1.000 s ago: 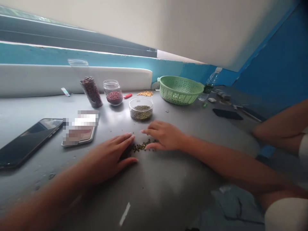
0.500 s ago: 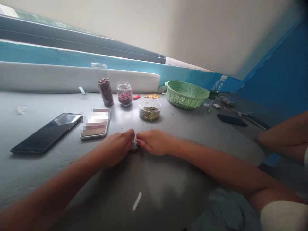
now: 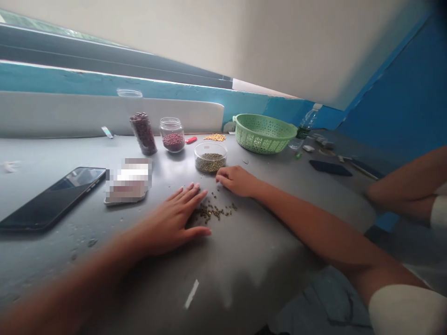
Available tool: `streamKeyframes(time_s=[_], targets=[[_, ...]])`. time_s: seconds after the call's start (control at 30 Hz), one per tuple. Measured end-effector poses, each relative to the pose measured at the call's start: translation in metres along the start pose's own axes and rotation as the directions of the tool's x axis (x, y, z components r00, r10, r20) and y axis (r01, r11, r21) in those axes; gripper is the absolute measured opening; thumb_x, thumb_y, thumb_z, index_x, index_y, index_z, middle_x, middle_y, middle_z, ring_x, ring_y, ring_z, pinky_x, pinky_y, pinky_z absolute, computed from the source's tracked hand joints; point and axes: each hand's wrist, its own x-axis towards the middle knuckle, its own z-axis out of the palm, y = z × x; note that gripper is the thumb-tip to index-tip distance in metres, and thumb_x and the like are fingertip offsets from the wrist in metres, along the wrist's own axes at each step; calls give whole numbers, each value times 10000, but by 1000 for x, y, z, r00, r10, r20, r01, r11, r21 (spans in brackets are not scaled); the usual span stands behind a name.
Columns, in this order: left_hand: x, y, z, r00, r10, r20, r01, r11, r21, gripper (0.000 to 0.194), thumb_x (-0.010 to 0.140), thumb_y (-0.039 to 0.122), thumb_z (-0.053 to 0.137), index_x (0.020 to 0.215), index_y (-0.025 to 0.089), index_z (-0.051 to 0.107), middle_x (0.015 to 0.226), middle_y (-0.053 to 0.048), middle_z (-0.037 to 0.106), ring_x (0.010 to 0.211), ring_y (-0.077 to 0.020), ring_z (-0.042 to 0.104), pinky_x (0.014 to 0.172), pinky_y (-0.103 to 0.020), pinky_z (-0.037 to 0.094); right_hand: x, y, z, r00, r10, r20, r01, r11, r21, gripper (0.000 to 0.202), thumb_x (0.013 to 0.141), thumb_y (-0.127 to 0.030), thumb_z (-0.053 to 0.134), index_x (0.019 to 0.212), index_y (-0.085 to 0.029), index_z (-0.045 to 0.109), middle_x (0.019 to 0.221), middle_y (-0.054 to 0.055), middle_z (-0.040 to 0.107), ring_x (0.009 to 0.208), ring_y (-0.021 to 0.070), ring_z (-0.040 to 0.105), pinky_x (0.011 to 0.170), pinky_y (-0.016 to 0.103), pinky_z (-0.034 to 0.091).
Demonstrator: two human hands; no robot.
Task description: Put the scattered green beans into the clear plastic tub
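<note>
My left hand (image 3: 179,216) lies flat on the grey table with its fingers spread, holding nothing. Its fingertips and thumb partly frame a loose scatter of small greenish-brown beans (image 3: 213,211). Just in front of the round clear dish (image 3: 210,160) of similar beans is my right hand (image 3: 235,180). Its fingers are curled together, low over the table, and whatever they may pinch is too small to make out. A few single beans lie between this hand and the scatter.
Behind the dish stand a tall jar of dark red beans (image 3: 144,134), a smaller jar (image 3: 172,137), yellow kernels (image 3: 215,137) and a green basket (image 3: 264,135). Two phones lie left, a black one (image 3: 52,200) and a blurred one (image 3: 127,184). Another person's arm (image 3: 408,184) rests at right.
My hands, close together over the beans before, have parted. The left has opened flat; the right has moved away towards the dish. The beans between them now show as a spread-out scatter.
</note>
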Motion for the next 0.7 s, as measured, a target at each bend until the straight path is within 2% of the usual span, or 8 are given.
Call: streamKeyframes(time_s=[0.17,0.27,0.37,0.43,0.5,0.57,0.63,0.7], targets=[[0,23,3,993,101,59,-100,995,-17,1064,886,860,448,1645,136,265,1712,-132,187,1601,-345,174,1308,-550,177,-6,-1,7,955,-296,34,292,953,84,223,991,-249,603,1050,-135,786,1085,121,734,1024,196,663,994,359,483],[0,30,1,993,110,33,-105,986,-126,980,907,811,491,1617,151,353,1696,-134,286,1573,-345,285,1299,-528,238,-8,4,13,954,-298,32,291,947,138,299,1020,-298,573,1180,-125,757,1269,163,714,1210,232,648,1094,409,463],[-1,22,-2,991,51,-125,-95,921,-378,696,959,707,518,1468,234,561,1605,-100,485,1479,-332,458,1254,-509,342,-14,5,14,950,-271,158,251,959,135,566,1050,-489,505,1489,-137,560,1617,197,454,1533,277,390,1254,497,287],[0,10,-2,948,-69,-310,-129,808,-575,516,994,664,480,1215,247,688,1396,-89,662,1330,-315,591,1160,-488,452,-20,-1,15,918,-283,278,268,959,92,735,1021,-619,484,1596,-165,418,1702,183,284,1608,283,217,1298,526,162],[4,-1,0,850,-242,-468,-190,688,-700,504,1008,660,437,999,229,698,1139,-84,724,1144,-289,663,1007,-444,546,-25,-12,16,883,-314,349,316,947,53,874,960,-698,534,1635,-178,342,1724,176,193,1624,295,131,1310,525,104],[8,-10,2,747,-396,-535,-222,610,-761,554,1000,690,411,912,215,682,998,-80,700,1026,-271,670,866,-402,575,-27,-25,20,849,-372,375,384,922,44,949,920,-711,588,1648,-168,311,1728,179,169,1625,305,106,1315,514,94],[12,-14,1,721,-464,-514,-191,580,-792,591,982,726,410,903,206,680,973,-80,686,990,-263,665,811,-384,570,-25,-38,25,807,-453,379,464,883,67,944,916,-673,630,1642,-155,322,1723,185,196,1623,304,132,1316,510,105],[12,-14,-1,751,-460,-473,-139,590,-795,625,966,759,406,926,199,681,998,-83,694,1005,-265,665,849,-396,566,-22,-47,29,762,-534,367,536,837,105,901,918,-619,664,1624,-148,361,1715,190,232,1619,295,165,1314,513,129]])
